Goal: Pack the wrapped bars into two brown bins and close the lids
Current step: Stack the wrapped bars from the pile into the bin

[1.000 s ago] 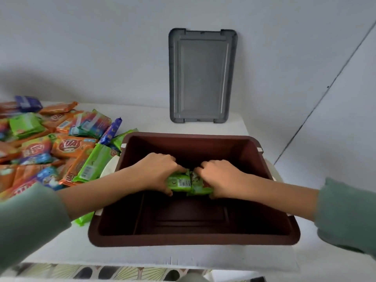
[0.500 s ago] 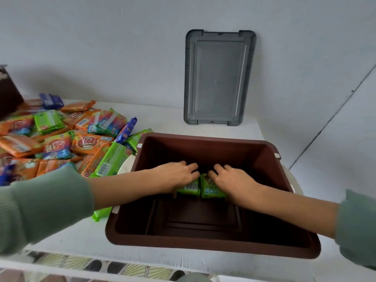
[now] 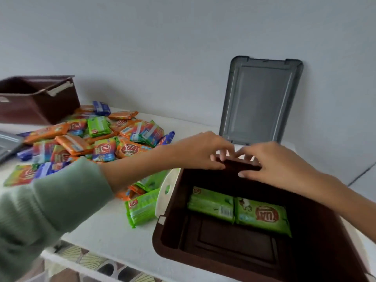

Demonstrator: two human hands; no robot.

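Observation:
A brown bin (image 3: pixel 173 239) stands open at the table's right front. Two green wrapped bars (image 3: pixel 239 210) lie side by side on its floor against the far wall. My left hand (image 3: pixel 200 150) and my right hand (image 3: pixel 274 163) hover over the bin's far rim, fingers spread and empty, fingertips touching the rim. A heap of orange, green and blue wrapped bars (image 3: pixel 85 141) covers the table to the left. More green bars (image 3: pixel 141 206) lie beside the bin's left wall. A second brown bin (image 3: pixel 38 98) sits open at the back left.
A grey lid (image 3: pixel 260 100) leans upright against the wall behind the near bin. A white latch handle (image 3: pixel 165 193) sticks up from the bin's left side. Another grey lid's corner (image 3: pixel 8 144) shows at the far left. The table's front edge runs below the bin.
Both hands let go of the two green bars on the bin floor and rose to the far rim. The camera view swung left, bringing the second bin into sight.

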